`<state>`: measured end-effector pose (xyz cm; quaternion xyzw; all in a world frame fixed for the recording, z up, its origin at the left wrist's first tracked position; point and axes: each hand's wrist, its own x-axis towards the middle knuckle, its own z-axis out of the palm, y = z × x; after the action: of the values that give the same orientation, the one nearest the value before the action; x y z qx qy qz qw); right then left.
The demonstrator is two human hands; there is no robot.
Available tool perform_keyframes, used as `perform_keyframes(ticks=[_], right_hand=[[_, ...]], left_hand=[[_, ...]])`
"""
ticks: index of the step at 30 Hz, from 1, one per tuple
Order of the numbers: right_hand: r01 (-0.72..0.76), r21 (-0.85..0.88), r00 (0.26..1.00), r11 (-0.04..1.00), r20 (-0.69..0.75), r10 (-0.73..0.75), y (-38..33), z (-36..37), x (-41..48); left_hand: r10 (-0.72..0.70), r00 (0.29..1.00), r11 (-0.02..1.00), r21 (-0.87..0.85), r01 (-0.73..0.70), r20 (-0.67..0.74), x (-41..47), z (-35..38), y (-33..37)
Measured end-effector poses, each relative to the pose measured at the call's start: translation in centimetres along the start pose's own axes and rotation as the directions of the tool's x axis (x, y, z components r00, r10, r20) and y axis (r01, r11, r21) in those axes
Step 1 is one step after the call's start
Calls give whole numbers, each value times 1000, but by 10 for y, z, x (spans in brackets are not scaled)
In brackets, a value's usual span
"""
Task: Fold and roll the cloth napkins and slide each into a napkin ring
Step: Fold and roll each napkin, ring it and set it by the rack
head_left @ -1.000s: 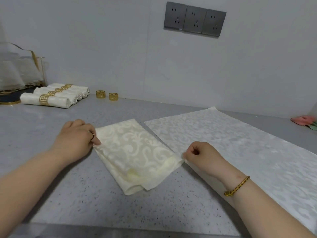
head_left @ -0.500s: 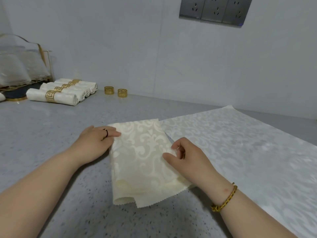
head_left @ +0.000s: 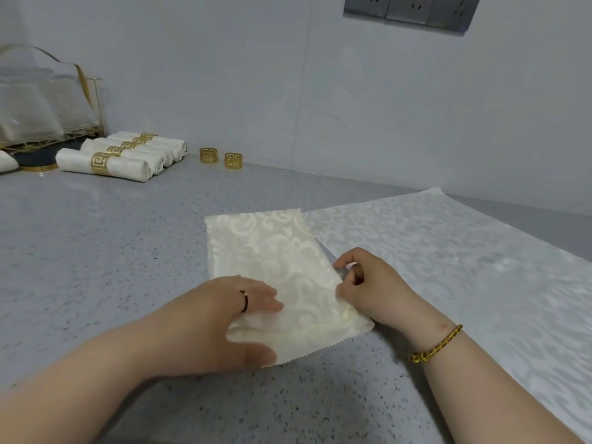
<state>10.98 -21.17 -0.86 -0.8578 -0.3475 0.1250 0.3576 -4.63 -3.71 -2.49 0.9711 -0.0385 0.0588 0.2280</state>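
Observation:
A folded cream damask napkin [head_left: 272, 261] lies on the grey counter in front of me. My left hand [head_left: 230, 318] grips its near left corner, fingers on top and thumb at the near edge. My right hand [head_left: 368, 283] pinches the napkin's right edge between thumb and fingers. Two loose gold napkin rings [head_left: 209, 155] [head_left: 233, 160] stand by the back wall. Several rolled napkins in gold rings [head_left: 105, 164] lie in a row at the far left.
A large white patterned cloth [head_left: 464, 257] is spread flat to the right of the napkin. A gold wire holder with clear cover [head_left: 45, 100] and a dark round base [head_left: 35, 158] stand at the far left. Wall sockets [head_left: 413, 8] sit above.
The napkin has been turned so its long side runs away from me. My left hand slid from the far left edge down to the near corner; my right hand stays on the right edge.

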Motion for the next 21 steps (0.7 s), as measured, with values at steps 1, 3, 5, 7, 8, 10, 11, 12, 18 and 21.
perform_keyframes(ticks=[1, 3, 5, 7, 8, 10, 11, 12, 18, 21], right_hand=[[-3, 11, 1000, 1000, 5, 3, 0, 0, 0], [-2, 23, 1000, 1000, 13, 2, 0, 0, 0], [1, 23, 1000, 1000, 14, -2, 0, 1, 0], [12, 27, 1000, 1000, 9, -12, -1, 1, -1], [21, 36, 1000, 999, 5, -21, -1, 1, -1], [36, 51, 999, 998, 3, -36, -1, 1, -1], [43, 54, 999, 998, 4, -43, -1, 1, -2], [50, 56, 999, 997, 4, -50, -1, 1, -1], [115, 87, 993, 990, -47, -111, 1, -1, 0], [137, 112, 990, 984, -44, -133, -1, -2, -1]], left_hand=[[36, 999, 999, 26, -36, 1, -4, 3, 3], [140, 985, 985, 115, -129, -97, -9, 12, 3], [270, 943, 951, 205, -230, -194, -10, 18, 4], [378, 902, 915, 232, -331, -207, -9, 22, 8], [413, 884, 900, 247, -360, -217, -8, 24, 10], [420, 878, 892, 280, -354, -228, -7, 26, 10], [420, 874, 891, 296, -345, -243, -7, 27, 9], [418, 871, 891, 303, -338, -257, -7, 27, 8], [436, 808, 878, 385, -285, -397, -8, 17, 4], [463, 789, 840, 483, -247, -403, -13, 8, 2]])
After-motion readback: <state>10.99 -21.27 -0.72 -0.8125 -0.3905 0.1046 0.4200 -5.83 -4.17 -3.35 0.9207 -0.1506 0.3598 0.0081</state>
